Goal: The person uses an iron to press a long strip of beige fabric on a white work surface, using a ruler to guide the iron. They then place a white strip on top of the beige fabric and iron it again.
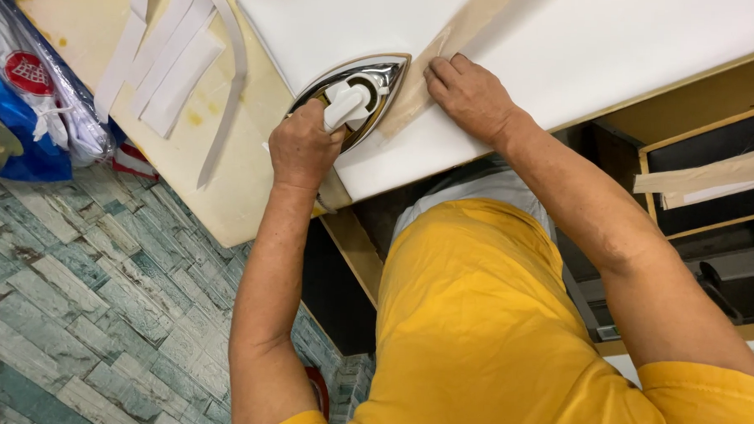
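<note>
On the white padded ironing surface (566, 51), seen from the head cam looking straight down, the left hand (302, 147) is wrapped tight around the white handle of a chrome-bodied iron (360, 94), which sits flat on the cloth with its pointed nose aimed toward the right hand. That right hand (469, 94) is laid palm-down, fingers spread flat, not gripping anything, just pressing a beige fabric strip (449, 51) that runs diagonally up and away across the white cloth; the iron's tip is touching the strip's near end, right beside the fingers. Off to the left, a yellowish stained board (245, 166) has a few white fabric strips (169, 54) lying loose on it, and further left there's a plastic bag (39, 91) with blue and white stuff in it. Below is a greenish tiled floor (81, 310), and the person's yellow shirt (482, 324) fills the bottom middle.
</note>
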